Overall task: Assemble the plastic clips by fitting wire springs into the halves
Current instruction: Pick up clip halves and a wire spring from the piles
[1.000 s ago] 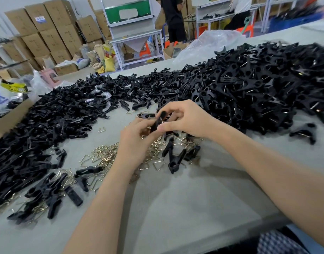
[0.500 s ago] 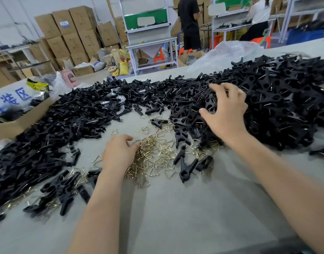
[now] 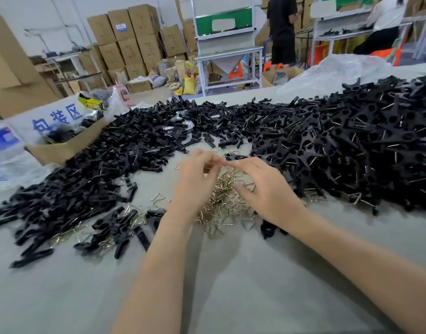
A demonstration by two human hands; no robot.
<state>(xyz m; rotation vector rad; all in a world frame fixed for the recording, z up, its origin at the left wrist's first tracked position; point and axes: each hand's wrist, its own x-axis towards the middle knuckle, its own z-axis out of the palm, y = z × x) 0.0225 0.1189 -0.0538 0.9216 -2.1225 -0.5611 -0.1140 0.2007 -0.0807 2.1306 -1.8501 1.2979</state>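
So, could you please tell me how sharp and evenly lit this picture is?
Head view: motion blur smears the left pile of clip halves and softens the fingertips of the left hand and right hand; even lighting, with soft shadows under the forearms on the table and no harsh glare; the wide lens tilts the background shelving.

Fingers (image 3: pixel 208 158) of left hand (image 3: pixel 195 186) and right hand (image 3: pixel 267 191) blur; spring heap (image 3: pixel 222 189) partly hidden beneath; clip pile (image 3: pixel 375 145) cut off right.
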